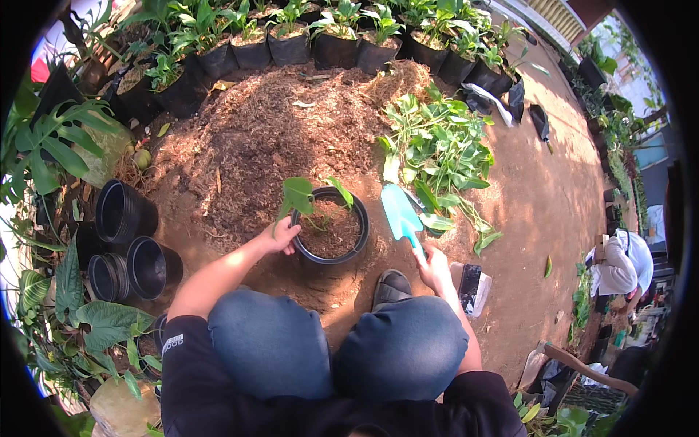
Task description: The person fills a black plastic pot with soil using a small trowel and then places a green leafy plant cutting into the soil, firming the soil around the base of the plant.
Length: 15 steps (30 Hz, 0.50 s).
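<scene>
My left hand [282,237] grips the left rim of a round black plastic pot [361,240]. Brown soil mix [334,232] partly fills the pot, and a small plant with a few green leaves [298,195] leans over its left and back edges. To the right, my right hand [434,266] holds the handle of a turquoise hand trowel [400,210], its blade pointing away from me beside the leafy cuttings. A heap of loose brown soil mix [256,131] lies beyond the pot.
Leafy green cuttings [448,142] lie at the right of the heap. Black planting bags [336,50] with young plants line the back. Stacked black pots [126,212] stand at left. A smartphone [469,284] rests near my right forearm. Another person [628,262] bends over at far right.
</scene>
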Each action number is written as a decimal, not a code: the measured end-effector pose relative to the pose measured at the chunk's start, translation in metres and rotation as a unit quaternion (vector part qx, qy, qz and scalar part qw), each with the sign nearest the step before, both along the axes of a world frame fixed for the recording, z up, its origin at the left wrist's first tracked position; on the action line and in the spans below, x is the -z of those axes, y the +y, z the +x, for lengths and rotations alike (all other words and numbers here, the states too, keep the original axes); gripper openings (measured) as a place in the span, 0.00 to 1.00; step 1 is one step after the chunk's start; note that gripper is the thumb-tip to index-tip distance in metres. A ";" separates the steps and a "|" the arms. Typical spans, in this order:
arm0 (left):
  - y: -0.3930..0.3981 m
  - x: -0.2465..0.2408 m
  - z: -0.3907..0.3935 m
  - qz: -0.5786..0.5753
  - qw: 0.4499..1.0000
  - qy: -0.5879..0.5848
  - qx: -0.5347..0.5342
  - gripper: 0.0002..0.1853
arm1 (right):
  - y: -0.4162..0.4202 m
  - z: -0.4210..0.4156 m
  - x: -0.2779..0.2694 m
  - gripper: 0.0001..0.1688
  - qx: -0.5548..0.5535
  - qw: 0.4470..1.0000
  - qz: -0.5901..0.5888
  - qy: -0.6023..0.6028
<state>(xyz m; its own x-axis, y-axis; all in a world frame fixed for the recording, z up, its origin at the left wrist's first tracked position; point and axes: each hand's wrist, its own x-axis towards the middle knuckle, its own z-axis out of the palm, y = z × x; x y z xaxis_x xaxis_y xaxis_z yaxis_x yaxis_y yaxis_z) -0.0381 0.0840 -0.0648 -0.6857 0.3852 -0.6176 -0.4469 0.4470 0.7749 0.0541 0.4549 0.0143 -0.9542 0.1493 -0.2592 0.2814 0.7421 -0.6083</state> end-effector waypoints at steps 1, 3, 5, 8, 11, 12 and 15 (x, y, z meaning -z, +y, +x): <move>0.000 0.001 0.001 0.005 1.000 0.013 0.012 0.14 | 0.000 -0.004 0.003 0.18 -0.011 0.999 0.040 0.017; -0.004 0.000 0.001 0.031 0.999 -0.009 0.033 0.14 | -0.002 -0.021 0.003 0.17 -0.035 0.990 0.123 0.055; -0.006 -0.003 0.002 0.054 0.998 -0.016 0.036 0.14 | -0.002 -0.047 -0.004 0.18 -0.050 0.991 0.127 0.008; -0.007 -0.004 0.005 0.086 0.996 -0.037 0.003 0.14 | -0.015 -0.092 -0.013 0.14 -0.063 0.978 0.199 -0.015; -0.006 -0.011 0.004 0.099 0.994 -0.044 0.012 0.14 | -0.019 -0.142 -0.014 0.13 -0.123 0.967 0.221 0.014; -0.007 -0.011 0.005 0.100 0.994 -0.047 0.009 0.14 | -0.025 -0.160 -0.009 0.12 -0.132 0.964 0.230 0.016; -0.007 -0.010 0.006 0.099 0.993 -0.057 0.001 0.14 | -0.052 -0.205 0.005 0.11 -0.178 0.948 0.262 -0.034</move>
